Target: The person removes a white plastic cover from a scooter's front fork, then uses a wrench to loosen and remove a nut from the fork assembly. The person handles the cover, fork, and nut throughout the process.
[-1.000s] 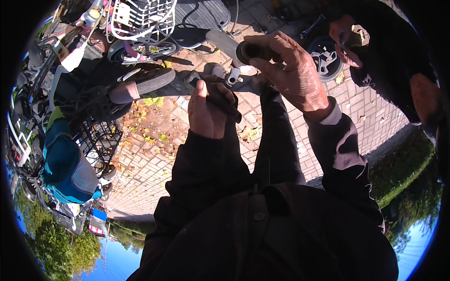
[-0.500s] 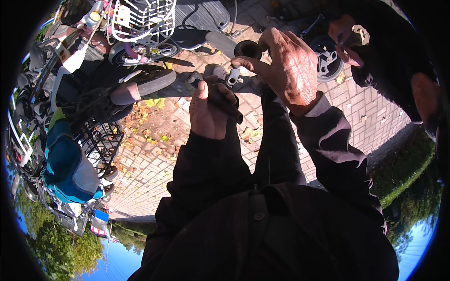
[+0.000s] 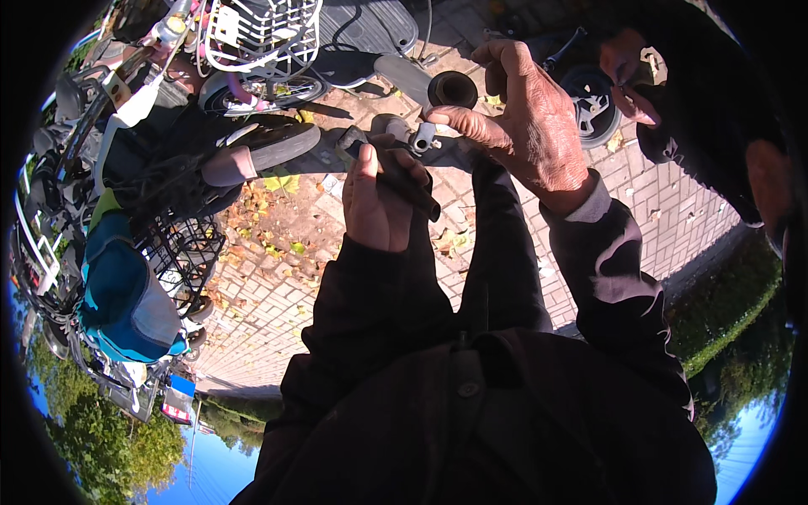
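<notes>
My left hand [image 3: 374, 206] is closed around a dark tube-like piece [image 3: 412, 192], its thumb pointing up along it. The piece slants from upper left to lower right, and my fingers hide much of it. To the right, my right hand [image 3: 534, 139] is raised with thumb and forefinger wide apart and nothing visible between them; its other fingers are partly hidden. Just below the thumb tip shows a small grey metal sleeve [image 3: 422, 137] with a round hole. Beyond the thumb is a dark round cup-like thing [image 3: 452, 89].
A small wheel [image 3: 589, 114] lies at the upper right, beside another person's hands [image 3: 627, 80]. On the left stand parked bikes, with a white basket [image 3: 261, 34], a tyre [image 3: 286, 146] and a teal cover [image 3: 126, 290]. Fallen leaves are scattered over the brick paving [image 3: 261, 328].
My right hand has shifted slightly right, its thumb and forefinger spreading so more of the cup-like thing shows. My left hand keeps its hold on the dark piece.
</notes>
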Available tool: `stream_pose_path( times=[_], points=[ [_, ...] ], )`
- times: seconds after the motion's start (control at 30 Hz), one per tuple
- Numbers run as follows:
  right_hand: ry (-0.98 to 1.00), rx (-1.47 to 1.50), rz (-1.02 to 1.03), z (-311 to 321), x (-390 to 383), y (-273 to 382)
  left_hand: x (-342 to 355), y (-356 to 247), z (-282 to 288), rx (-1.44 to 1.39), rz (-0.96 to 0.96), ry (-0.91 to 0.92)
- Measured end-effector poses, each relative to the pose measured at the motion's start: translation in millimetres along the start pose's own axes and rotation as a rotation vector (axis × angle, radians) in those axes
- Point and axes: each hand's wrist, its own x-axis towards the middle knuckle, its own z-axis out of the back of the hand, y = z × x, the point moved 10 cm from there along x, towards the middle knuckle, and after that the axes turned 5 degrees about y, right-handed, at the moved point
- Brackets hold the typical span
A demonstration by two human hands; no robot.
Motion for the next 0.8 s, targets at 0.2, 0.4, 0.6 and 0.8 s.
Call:
stream_pose_path(
  times=[0.2, 0.4, 0.6, 0.8],
  points=[
    [0.111, -0.050, -0.080, -12, 1, -4, 4, 1, 2, -0.020, 0.002, 0.012],
    [-0.045, -0.079, -0.010, 3, -5, 3, 0, 5, 2, -0.038, 0.042, 0.033],
    [0.084, -0.063, -0.026, -7, -1, -3, 2, 1, -6, 0.006, 0.056, 0.100],
    [-0.062, 0.001, -0.041, 4, -7, -5, 5, 2, -10, -0.075, 0.079, 0.114]
  ],
)
